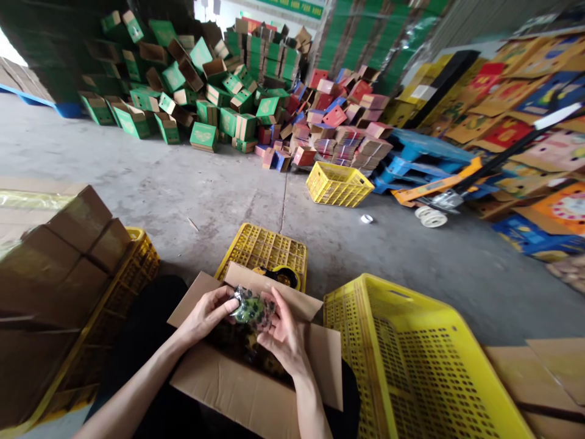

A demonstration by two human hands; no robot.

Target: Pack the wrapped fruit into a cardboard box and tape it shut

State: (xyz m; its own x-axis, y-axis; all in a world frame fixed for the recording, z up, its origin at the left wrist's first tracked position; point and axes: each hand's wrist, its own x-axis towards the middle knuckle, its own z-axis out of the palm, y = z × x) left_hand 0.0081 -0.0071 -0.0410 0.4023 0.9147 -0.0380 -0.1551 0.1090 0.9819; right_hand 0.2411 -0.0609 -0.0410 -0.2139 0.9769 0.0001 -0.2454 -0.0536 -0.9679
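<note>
A clear plastic packet (249,309) with green and dark pieces inside is held above an open cardboard box (237,381). My left hand (212,314) pinches the packet's left end between thumb and fingers. Around its right end curve the fingers and thumb of my right hand (284,338). The box sits between my legs with its flaps spread outward. Dark contents show inside it, too shaded to make out. Just beyond the box, a black and yellow tape dispenser (286,276) lies on an upturned yellow crate (274,247).
A large yellow crate (411,360) stands at my right. Stacked cardboard boxes (59,256) rest at my left on another yellow crate (146,253). Farther off are a small yellow crate (339,185), a pallet jack (439,189), blue pallets (425,149) and piled green cartons (203,135).
</note>
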